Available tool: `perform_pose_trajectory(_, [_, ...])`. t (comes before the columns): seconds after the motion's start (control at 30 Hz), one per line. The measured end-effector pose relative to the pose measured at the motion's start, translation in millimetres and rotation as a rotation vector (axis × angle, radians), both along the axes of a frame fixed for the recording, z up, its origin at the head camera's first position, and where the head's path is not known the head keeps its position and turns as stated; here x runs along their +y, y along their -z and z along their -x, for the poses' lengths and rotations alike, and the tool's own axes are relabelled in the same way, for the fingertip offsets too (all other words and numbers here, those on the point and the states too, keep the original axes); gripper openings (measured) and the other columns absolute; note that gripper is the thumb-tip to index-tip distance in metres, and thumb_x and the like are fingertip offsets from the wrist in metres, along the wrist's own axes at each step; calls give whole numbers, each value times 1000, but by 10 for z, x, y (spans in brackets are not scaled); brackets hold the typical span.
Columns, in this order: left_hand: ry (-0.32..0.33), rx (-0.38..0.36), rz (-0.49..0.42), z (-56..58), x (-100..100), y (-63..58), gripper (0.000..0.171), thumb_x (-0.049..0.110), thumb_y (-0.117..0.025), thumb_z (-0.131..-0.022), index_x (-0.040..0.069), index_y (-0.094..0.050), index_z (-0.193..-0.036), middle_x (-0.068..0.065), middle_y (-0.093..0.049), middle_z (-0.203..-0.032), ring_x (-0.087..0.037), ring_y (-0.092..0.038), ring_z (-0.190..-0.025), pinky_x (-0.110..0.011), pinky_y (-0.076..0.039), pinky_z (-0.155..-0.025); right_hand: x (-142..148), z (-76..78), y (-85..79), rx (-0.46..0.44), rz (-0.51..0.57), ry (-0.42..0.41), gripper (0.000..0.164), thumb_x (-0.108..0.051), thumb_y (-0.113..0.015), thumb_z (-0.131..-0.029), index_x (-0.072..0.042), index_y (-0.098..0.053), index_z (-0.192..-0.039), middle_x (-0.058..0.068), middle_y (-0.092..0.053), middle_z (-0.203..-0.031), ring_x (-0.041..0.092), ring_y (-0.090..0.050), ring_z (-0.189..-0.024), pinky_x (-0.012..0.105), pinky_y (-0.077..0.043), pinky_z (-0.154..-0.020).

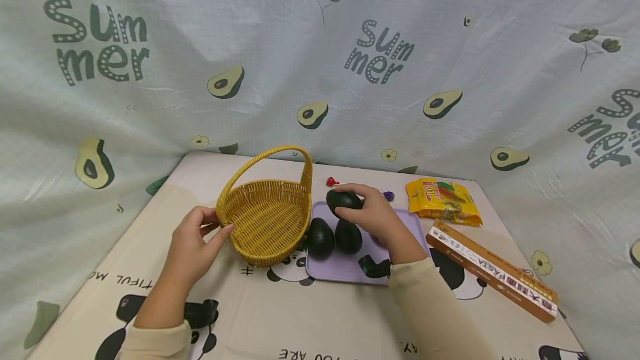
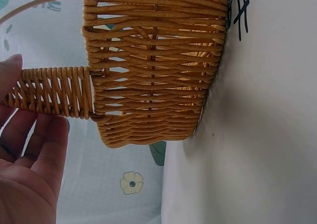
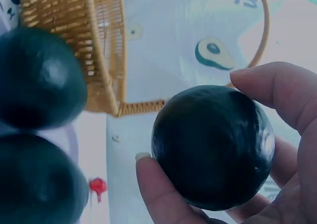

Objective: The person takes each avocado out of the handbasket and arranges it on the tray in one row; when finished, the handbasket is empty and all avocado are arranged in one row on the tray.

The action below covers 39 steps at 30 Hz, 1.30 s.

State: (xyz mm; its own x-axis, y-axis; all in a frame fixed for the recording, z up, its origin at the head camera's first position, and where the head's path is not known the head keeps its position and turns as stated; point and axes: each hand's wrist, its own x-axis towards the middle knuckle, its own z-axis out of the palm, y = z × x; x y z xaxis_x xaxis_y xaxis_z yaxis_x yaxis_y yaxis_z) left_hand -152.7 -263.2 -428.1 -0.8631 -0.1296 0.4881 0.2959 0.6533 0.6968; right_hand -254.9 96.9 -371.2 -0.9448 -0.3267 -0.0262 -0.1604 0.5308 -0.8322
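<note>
The yellow wicker basket stands on the table with nothing in it. My left hand pinches the lower left end of its arched handle between thumb and fingers. In my right hand is a dark green avocado, gripped by thumb and fingertips above the far part of a lilac tray, right of the basket. Two more avocados, a left one and a right one, lie side by side on the tray. My right hand and wrist hide part of the tray.
Behind the tray lie a red-wrapped lollipop and a purple-wrapped one. A yellow snack bag and a long brown pasta box are at the right. A printed curtain hangs behind the table.
</note>
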Motion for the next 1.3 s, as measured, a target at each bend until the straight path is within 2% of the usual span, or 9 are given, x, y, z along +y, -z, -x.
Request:
perform_pose_trajectory(0.2, [4,3,0,9,-10,17,32,4,-77,-91,0,-57,-114,-13,-63,-115,-31,-66,-110,-46,-56,-94,204,34,29,30,-29,43,42,-34,-77,-90,-36,-67,-131,8,-56,-143,31,-63,-103,38,-57,-87])
perform_pose_trajectory(0.43, [5,-7,-7,14,-5,16,32,5,-77,-92,0,-56,-115,-13,-63,-116,-31,-66,-111,-46,-56,-95,489,74,116,57,-30,80,40,-30,-77,-93,-28,-68,-132,12,-56,-146,35,-57,-124,53,-54,-104])
perform_pose_trajectory(0.7, [3,-7,-12,9,-3,13,32,4,-77,-91,0,-56,-115,-13,-63,-116,-30,-65,-111,-45,-56,-95,726,66,177,26,-28,140,40,-35,-71,-98,-23,-67,-136,15,-50,-152,40,-49,-136,63,-46,-110])
perform_pose_trajectory(0.8, [2,-10,-16,5,-7,16,32,4,-77,-91,0,-56,-115,-13,-63,-116,-31,-65,-111,-45,-56,-95,789,57,185,6,-19,166,42,-34,-67,-100,-21,-64,-140,18,-48,-154,41,-46,-139,64,-43,-114])
perform_pose_trajectory(1.03, [2,-17,-16,1,-8,20,32,4,-77,-91,0,-56,-115,-13,-62,-116,-30,-65,-112,-46,-56,-95,912,57,222,-24,-33,272,62,-37,-72,-96,-24,-50,-152,23,-44,-155,43,-48,-134,60,-46,-112])
perform_pose_trajectory(1.3, [1,-2,-12,10,-16,24,32,4,-77,-91,0,-57,-114,-13,-63,-115,-31,-66,-111,-46,-56,-95,1048,77,281,2,-35,299,61,-35,-73,-95,-22,-50,-151,20,-43,-156,43,-44,-136,61,-44,-114])
